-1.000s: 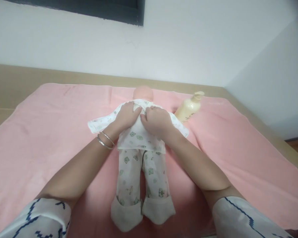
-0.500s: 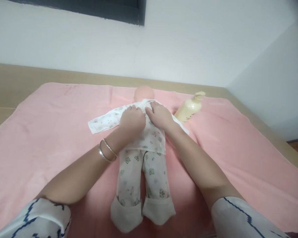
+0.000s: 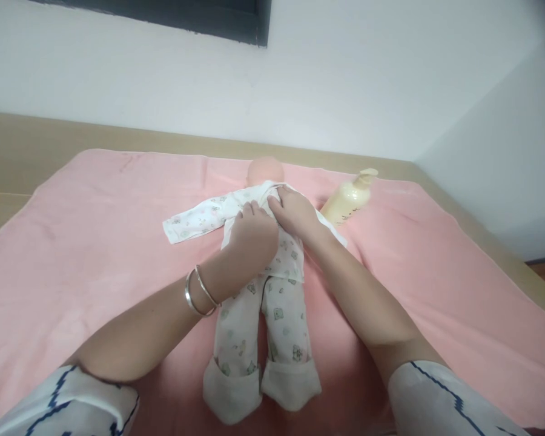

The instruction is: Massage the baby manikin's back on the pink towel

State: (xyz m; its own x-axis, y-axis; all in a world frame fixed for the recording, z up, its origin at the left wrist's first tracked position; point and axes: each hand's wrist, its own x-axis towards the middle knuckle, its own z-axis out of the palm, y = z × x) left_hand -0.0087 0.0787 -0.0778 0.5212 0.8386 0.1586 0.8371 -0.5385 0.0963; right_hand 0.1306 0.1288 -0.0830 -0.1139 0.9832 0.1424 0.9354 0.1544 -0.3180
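Observation:
A baby doll lies on a pink blanket, its head at the far end, dressed in a white printed baby shirt and matching printed pants with turned-up cuffs. Over the chest, my left hand is closed with its fingers curled on the shirt front; the fingertips are mostly hidden. My right hand grips the shirt just below the collar, thumb toward the middle. The doll's left-side sleeve stretches flat across the blanket, while the other sleeve is partly behind my right wrist.
A cream pump bottle lies tilted on the blanket to the right of the doll. The pink blanket covers most of a light wooden surface, which meets a white wall at the back.
My left hand has moved slightly right and toward me along the shirt front, uncovering more of the left shoulder. My right hand has stayed almost still.

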